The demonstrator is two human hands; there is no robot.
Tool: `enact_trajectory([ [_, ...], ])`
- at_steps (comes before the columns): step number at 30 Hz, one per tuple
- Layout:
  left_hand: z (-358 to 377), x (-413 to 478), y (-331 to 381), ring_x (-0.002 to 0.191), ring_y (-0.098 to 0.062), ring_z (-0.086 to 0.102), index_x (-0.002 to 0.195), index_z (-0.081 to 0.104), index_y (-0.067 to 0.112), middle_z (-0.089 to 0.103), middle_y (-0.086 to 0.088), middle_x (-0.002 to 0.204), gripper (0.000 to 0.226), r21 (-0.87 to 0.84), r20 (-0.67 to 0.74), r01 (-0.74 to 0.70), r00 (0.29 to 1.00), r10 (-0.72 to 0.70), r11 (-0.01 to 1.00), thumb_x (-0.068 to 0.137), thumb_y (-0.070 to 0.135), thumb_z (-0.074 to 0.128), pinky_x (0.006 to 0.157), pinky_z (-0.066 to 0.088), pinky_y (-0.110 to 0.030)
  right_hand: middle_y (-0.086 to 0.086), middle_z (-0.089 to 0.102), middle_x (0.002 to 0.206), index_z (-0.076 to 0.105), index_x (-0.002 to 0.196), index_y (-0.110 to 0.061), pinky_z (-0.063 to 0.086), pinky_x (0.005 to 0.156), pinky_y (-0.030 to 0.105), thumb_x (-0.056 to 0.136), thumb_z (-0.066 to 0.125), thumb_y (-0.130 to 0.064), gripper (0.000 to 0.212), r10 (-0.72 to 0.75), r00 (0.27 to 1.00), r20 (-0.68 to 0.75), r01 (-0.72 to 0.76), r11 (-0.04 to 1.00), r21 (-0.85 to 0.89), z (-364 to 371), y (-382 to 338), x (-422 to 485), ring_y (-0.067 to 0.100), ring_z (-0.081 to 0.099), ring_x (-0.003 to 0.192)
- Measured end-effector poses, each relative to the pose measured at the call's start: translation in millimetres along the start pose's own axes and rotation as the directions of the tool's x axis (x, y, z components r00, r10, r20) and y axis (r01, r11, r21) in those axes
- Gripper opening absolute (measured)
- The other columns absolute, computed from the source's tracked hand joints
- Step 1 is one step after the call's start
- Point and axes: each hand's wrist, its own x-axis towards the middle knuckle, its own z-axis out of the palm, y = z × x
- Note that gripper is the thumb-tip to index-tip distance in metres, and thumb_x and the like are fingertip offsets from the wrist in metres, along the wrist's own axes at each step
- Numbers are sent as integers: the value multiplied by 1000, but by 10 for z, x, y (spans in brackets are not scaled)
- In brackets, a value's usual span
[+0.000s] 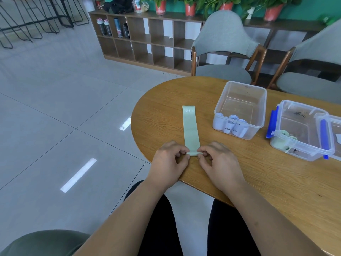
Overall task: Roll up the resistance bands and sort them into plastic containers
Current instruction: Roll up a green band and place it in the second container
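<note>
A pale green resistance band (190,126) marked "30 LB" lies flat on the wooden table (258,178), stretching away from me. Its near end is folded into a small roll. My left hand (168,161) pinches the left side of that roll, and my right hand (219,161) pinches the right side. A clear plastic container (239,109) to the right holds several rolled white bands. Further right, a second clear container (300,130) with blue clips holds rolled green bands in its near corner.
A third container (332,133) is cut off at the right edge. Two grey chairs (225,52) stand behind the table, in front of a wooden shelf (147,43). The table's rounded edge lies just left of my hands, with tiled floor beyond.
</note>
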Motion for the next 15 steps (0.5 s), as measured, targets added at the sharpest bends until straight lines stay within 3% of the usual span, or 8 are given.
enact_trajectory([
  [6, 39, 4, 9, 84, -7, 60, 106, 78, 25, 68, 16, 91, 16, 4, -25, 32, 999, -32, 999, 91, 19, 80, 77, 53, -26, -11, 63, 95, 76, 116, -25, 54, 78, 32, 98, 70, -29, 20, 6, 1000, -22, -7, 999, -33, 10, -6, 4, 10, 58, 90],
  [12, 26, 0, 31, 83, -8, 61, 99, 77, 26, 68, 16, 90, 10, 20, -27, 28, 999, -27, 999, 92, 21, 79, 74, 54, -31, -19, 62, 90, 70, 101, -32, 55, 73, 36, 96, 72, -29, 6, 37, 999, -28, -35, 997, 65, -14, -16, 21, 5, 57, 82],
  [15, 42, -9, 10, 84, -7, 60, 102, 78, 23, 68, 14, 92, 11, 28, -39, 29, 999, -28, 999, 91, 21, 80, 76, 53, -28, -19, 62, 92, 72, 102, -33, 56, 73, 37, 96, 69, -34, 7, 48, 999, -20, -47, 996, 74, -1, -1, 19, 6, 59, 83],
])
